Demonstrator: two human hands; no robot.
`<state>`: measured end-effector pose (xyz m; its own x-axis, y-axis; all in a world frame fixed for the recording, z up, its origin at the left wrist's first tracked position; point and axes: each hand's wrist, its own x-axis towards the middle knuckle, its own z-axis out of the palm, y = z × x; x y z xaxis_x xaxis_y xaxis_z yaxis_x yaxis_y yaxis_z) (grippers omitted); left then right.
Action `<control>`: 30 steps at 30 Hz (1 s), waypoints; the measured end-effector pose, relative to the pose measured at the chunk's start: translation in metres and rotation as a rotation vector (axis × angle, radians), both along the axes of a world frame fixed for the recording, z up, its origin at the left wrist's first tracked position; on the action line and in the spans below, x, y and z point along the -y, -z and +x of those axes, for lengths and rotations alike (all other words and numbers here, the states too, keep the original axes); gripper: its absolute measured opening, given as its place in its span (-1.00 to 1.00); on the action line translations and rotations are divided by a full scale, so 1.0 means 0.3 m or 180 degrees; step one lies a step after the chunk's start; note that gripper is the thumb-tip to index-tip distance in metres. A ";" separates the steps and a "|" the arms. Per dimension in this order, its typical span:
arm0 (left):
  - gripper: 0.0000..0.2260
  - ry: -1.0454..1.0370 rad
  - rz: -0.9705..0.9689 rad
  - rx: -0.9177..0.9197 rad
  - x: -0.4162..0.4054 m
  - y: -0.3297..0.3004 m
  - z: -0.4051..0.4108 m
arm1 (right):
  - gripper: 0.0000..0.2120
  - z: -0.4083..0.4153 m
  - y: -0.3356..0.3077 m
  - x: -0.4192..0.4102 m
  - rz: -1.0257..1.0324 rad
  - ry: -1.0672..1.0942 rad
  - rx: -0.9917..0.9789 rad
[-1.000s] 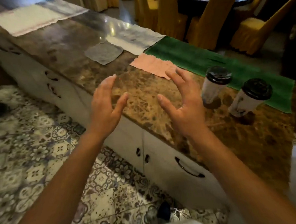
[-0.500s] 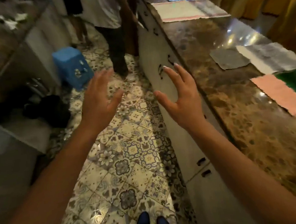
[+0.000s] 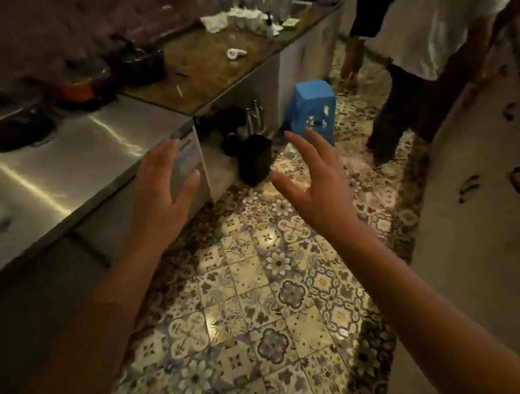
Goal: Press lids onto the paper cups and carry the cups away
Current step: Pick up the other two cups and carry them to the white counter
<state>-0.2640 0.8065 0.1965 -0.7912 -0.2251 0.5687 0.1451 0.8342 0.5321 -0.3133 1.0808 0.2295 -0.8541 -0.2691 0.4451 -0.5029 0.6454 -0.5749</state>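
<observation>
Head view holds no cups now: a second ago two lidded cups stood on the marble counter by the green cloth, just right of the hands, and the view has since swung left, off that counter, down the aisle and onto the opposite side. The cups are out of sight (presumably behind or to the right of the person), and both already wore lids, so what remains is likely the carrying, unless more cups wait elsewhere.

The left hand [image 3: 159, 190] and right hand [image 3: 318, 185] are raised over the floor, fingers spread and holding nothing, much as they were before the turn.

Room to move is a narrow lane of tiled floor [image 3: 263, 307]. On the left runs a steel counter [image 3: 68, 170], its corner just beyond the left hand; past it a black bin [image 3: 255, 159] and a blue stool [image 3: 313, 109] stand on the floor. On the right, white cabinet fronts [image 3: 478, 239] edge the lane. Another person [image 3: 422, 54] stands ahead by the stool, narrowing the way through.
</observation>
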 end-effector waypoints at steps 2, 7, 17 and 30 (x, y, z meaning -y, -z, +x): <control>-0.51 -0.0285 0.0004 -0.0012 0.134 0.003 0.068 | -0.36 -0.007 -0.003 0.141 -0.0023 -0.0257 0.0027; -0.48 -0.0879 0.0028 0.0062 0.474 0.008 0.231 | -0.33 0.009 -0.008 0.509 -0.0021 -0.0745 0.0032; -0.50 -0.1488 0.0306 0.0111 0.990 -0.028 0.466 | -0.33 0.049 0.017 1.157 -0.0261 -0.1489 0.0194; -0.44 -0.2392 0.0376 0.0338 1.458 0.079 0.483 | -0.32 -0.115 0.103 1.847 -0.0209 -0.2302 0.0413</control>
